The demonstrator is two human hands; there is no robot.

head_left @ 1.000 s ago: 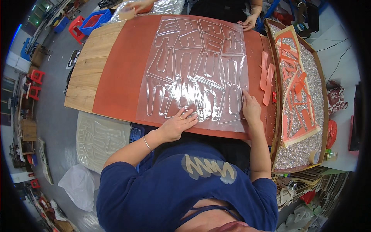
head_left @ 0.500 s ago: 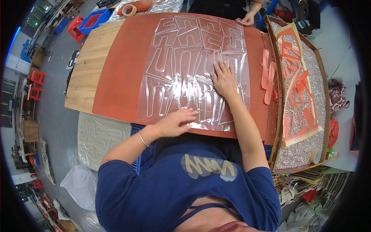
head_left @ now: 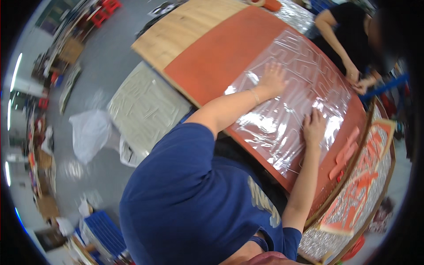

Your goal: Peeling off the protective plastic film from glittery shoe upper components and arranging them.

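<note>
Right hand (head_left: 314,126) rests on the clear plastic sheet with raised line outlines (head_left: 251,120), toward its right side, fingers a little bent, slightly apart, holding nothing. Sheet lies on the flat red-brown board (head_left: 212,62). Left hand (head_left: 273,80), blurred, fingers spread, nothing gripped, has just moved from the sheet's near edge farther in along its left part; both hands now work its surface. Pink-orange strips (head_left: 346,152) right of sheet. Co-worker's hands (head_left: 352,73) beyond sheet's far right corner, finger state can't tell.
</note>
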